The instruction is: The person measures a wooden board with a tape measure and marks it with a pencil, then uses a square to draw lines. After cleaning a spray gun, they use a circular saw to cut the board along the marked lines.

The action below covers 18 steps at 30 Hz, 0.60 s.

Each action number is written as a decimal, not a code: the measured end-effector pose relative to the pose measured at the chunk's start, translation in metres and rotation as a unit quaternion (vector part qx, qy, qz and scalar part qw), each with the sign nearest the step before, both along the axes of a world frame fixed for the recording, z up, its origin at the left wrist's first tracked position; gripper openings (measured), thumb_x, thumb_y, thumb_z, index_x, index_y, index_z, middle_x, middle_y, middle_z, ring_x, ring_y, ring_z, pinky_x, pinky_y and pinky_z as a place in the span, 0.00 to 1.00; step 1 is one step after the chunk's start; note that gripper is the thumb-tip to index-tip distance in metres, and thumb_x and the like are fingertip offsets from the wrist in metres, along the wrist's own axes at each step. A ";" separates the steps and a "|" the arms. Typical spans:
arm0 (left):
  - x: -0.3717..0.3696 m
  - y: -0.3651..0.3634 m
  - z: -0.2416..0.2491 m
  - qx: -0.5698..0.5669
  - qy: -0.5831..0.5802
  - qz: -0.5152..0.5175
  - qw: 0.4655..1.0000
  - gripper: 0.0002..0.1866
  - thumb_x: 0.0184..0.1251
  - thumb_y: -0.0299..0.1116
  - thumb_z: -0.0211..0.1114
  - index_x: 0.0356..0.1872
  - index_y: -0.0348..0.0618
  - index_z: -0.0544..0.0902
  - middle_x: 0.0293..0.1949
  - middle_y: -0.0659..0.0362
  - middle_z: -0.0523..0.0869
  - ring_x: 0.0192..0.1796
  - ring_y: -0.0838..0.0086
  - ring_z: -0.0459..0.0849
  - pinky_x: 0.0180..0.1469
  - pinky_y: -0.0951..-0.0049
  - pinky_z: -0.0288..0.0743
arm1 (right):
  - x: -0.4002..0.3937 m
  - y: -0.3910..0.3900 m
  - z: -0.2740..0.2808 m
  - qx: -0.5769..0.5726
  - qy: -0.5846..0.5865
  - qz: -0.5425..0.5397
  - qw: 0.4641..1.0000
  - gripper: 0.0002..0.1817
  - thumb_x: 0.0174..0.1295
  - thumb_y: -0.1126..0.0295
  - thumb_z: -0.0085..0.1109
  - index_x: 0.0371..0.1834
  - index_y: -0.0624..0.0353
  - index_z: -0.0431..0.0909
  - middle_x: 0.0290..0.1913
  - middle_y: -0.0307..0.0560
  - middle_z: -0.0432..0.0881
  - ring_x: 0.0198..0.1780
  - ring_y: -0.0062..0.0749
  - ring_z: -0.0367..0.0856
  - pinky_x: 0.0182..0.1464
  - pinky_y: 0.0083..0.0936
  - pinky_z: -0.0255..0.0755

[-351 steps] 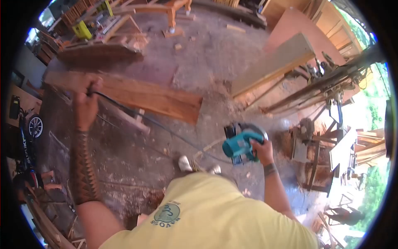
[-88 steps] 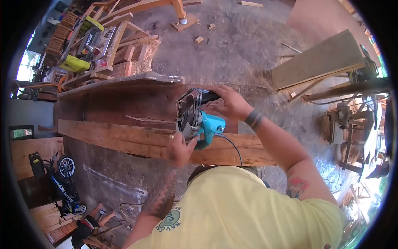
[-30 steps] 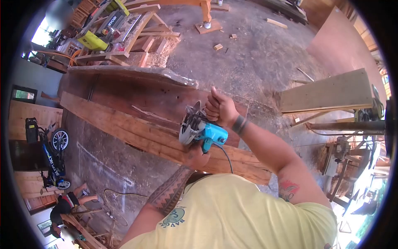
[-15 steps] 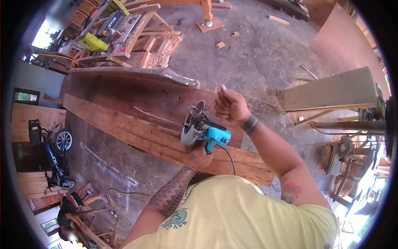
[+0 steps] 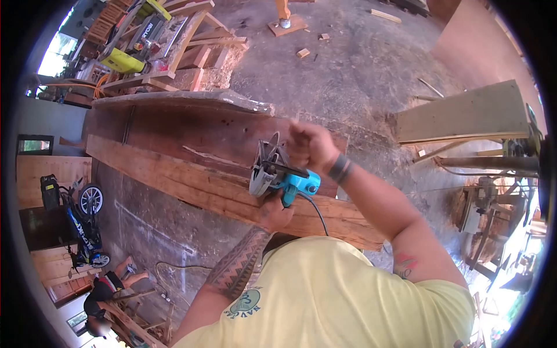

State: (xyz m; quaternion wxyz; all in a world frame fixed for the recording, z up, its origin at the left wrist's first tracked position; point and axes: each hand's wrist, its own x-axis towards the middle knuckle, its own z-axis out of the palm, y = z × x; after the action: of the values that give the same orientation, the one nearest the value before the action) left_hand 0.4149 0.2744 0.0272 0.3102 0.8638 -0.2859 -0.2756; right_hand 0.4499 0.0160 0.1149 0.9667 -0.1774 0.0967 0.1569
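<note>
A turquoise circular saw (image 5: pixel 282 176) is held up over a long light plank (image 5: pixel 191 185). My left hand (image 5: pixel 274 212) grips the saw from below at its handle. Blurred by motion, my right hand (image 5: pixel 307 147) is at the saw's upper side near the blade guard; I cannot tell whether it grips anything. The saw's black cord (image 5: pixel 316 214) hangs toward my body. A dark reddish slab (image 5: pixel 191 130) lies just beyond the plank.
A yellow-green table saw (image 5: pixel 130 46) stands on wooden frames at the upper left. A grey board on supports (image 5: pixel 464 113) is at the right, with machines beyond it. A small blue motorbike (image 5: pixel 81 223) is parked at the left. Someone crouches at the lower left (image 5: pixel 107 290).
My right hand, raised as a fist half a second ago, has come down onto the saw's top. The saw has stayed over the plank in my left hand.
</note>
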 end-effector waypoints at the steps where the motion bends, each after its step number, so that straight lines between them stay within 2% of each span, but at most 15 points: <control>1: 0.001 -0.001 0.005 0.029 0.028 0.007 0.999 0.29 0.62 0.36 0.71 0.65 0.38 0.79 0.48 0.38 0.88 0.53 0.37 0.86 0.57 0.45 0.81 | 0.005 -0.013 0.016 -0.012 0.013 -0.049 0.999 0.31 0.82 0.49 0.50 0.16 0.43 0.57 0.16 0.30 0.53 0.16 0.23 0.51 0.19 0.25 0.46; 2: 0.001 0.002 0.001 0.006 0.012 0.002 1.000 0.30 0.62 0.36 0.71 0.65 0.38 0.79 0.48 0.38 0.88 0.53 0.37 0.86 0.57 0.44 0.81 | 0.011 -0.025 0.024 -0.023 0.026 -0.097 0.995 0.32 0.82 0.49 0.50 0.16 0.43 0.56 0.15 0.30 0.53 0.16 0.23 0.51 0.19 0.25 0.45; 3: 0.001 0.003 -0.004 -0.017 -0.004 -0.004 1.000 0.30 0.62 0.36 0.71 0.66 0.38 0.79 0.49 0.38 0.88 0.54 0.37 0.86 0.57 0.44 0.81 | 0.015 -0.037 0.023 -0.030 -0.038 -0.127 0.991 0.32 0.83 0.47 0.50 0.17 0.44 0.57 0.15 0.30 0.52 0.16 0.23 0.50 0.19 0.26 0.44; 6: -0.001 0.004 -0.008 -0.032 -0.027 0.000 0.999 0.30 0.61 0.36 0.71 0.65 0.39 0.79 0.49 0.37 0.88 0.54 0.36 0.86 0.57 0.45 0.81 | 0.012 -0.044 0.013 -0.006 -0.031 -0.147 0.989 0.32 0.83 0.47 0.50 0.16 0.44 0.57 0.15 0.31 0.52 0.16 0.23 0.49 0.18 0.26 0.43; 7: -0.002 0.003 -0.006 -0.028 -0.029 0.005 0.999 0.30 0.61 0.36 0.71 0.65 0.40 0.80 0.49 0.37 0.88 0.55 0.36 0.86 0.57 0.45 0.81 | 0.009 -0.037 0.003 -0.009 -0.061 -0.124 0.990 0.32 0.83 0.46 0.49 0.17 0.45 0.58 0.15 0.32 0.53 0.16 0.23 0.49 0.19 0.27 0.44; 10: 0.002 0.000 0.002 0.026 0.028 0.004 0.999 0.30 0.61 0.37 0.72 0.65 0.40 0.80 0.52 0.37 0.88 0.57 0.37 0.85 0.59 0.46 0.81 | -0.005 -0.028 -0.010 -0.008 -0.042 -0.092 0.995 0.33 0.84 0.47 0.48 0.17 0.46 0.57 0.15 0.33 0.53 0.16 0.24 0.49 0.20 0.28 0.45; 13: 0.001 -0.008 0.021 0.047 0.064 0.038 0.996 0.30 0.61 0.37 0.72 0.65 0.40 0.79 0.53 0.37 0.87 0.58 0.36 0.85 0.60 0.46 0.81 | -0.009 -0.040 -0.013 -0.046 0.022 -0.120 0.991 0.33 0.85 0.46 0.45 0.18 0.47 0.58 0.16 0.33 0.53 0.17 0.25 0.49 0.20 0.26 0.46; 15: -0.001 -0.005 0.015 0.030 0.052 0.032 0.998 0.30 0.60 0.37 0.72 0.65 0.40 0.79 0.54 0.37 0.87 0.57 0.37 0.85 0.59 0.46 0.82 | -0.010 -0.045 -0.017 -0.070 0.042 -0.140 0.987 0.34 0.86 0.45 0.43 0.17 0.47 0.56 0.16 0.35 0.52 0.17 0.25 0.48 0.19 0.27 0.46; 18: -0.004 -0.007 0.005 0.012 0.037 0.048 0.998 0.29 0.60 0.36 0.73 0.63 0.39 0.80 0.52 0.37 0.88 0.56 0.37 0.87 0.58 0.46 0.82 | -0.014 -0.048 -0.014 -0.104 0.018 -0.138 0.985 0.31 0.85 0.48 0.50 0.19 0.48 0.63 0.16 0.34 0.57 0.18 0.21 0.52 0.20 0.26 0.49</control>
State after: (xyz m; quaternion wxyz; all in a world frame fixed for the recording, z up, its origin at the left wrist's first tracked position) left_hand 0.4104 0.2678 0.0325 0.3230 0.8693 -0.2293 -0.2957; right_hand 0.4355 -0.0319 0.1014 0.9534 -0.2594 0.1532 0.0145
